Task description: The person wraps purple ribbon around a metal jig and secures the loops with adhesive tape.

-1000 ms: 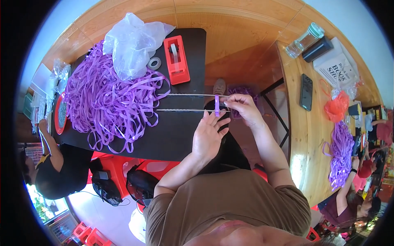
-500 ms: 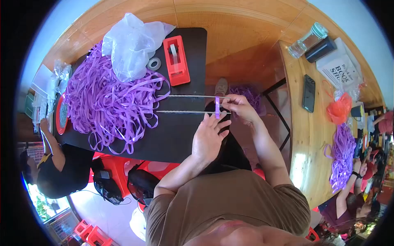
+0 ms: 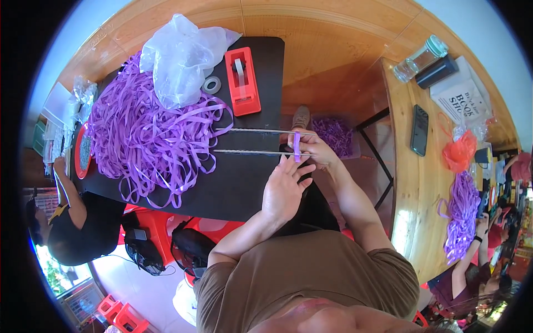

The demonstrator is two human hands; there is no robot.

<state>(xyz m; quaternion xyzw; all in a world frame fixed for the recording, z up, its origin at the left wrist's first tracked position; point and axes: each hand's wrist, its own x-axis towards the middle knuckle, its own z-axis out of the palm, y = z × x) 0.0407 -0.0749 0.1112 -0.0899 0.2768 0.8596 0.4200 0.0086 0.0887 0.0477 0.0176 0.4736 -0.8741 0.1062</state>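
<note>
Two thin twisted metal rods (image 3: 252,151) stick out over the table's right edge, side by side. A purple ribbon loop (image 3: 297,146) runs around both near their free ends. Closed at this loop is my right hand (image 3: 317,151), its fingertips on the ribbon between the rods. My left hand (image 3: 282,191) is palm up with fingers spread, the fingertips just below the nearer rod and the loop's lower end. A big tangled heap of purple ribbon (image 3: 150,133) covers the left of the black table (image 3: 233,191), hiding the rods' far ends.
On the black table are a red tape dispenser (image 3: 242,83), a grey tape roll (image 3: 211,85), a clear plastic bag (image 3: 177,66) and a red tray (image 3: 83,150). A bin of purple ribbon pieces (image 3: 333,133) stands on the floor. The wooden table (image 3: 413,194) at right holds a phone (image 3: 419,130). Other people sit nearby.
My right hand has moved left from the rod ends, and its fingers are now at the ribbon loop. My left hand stays spread below the nearer rod.
</note>
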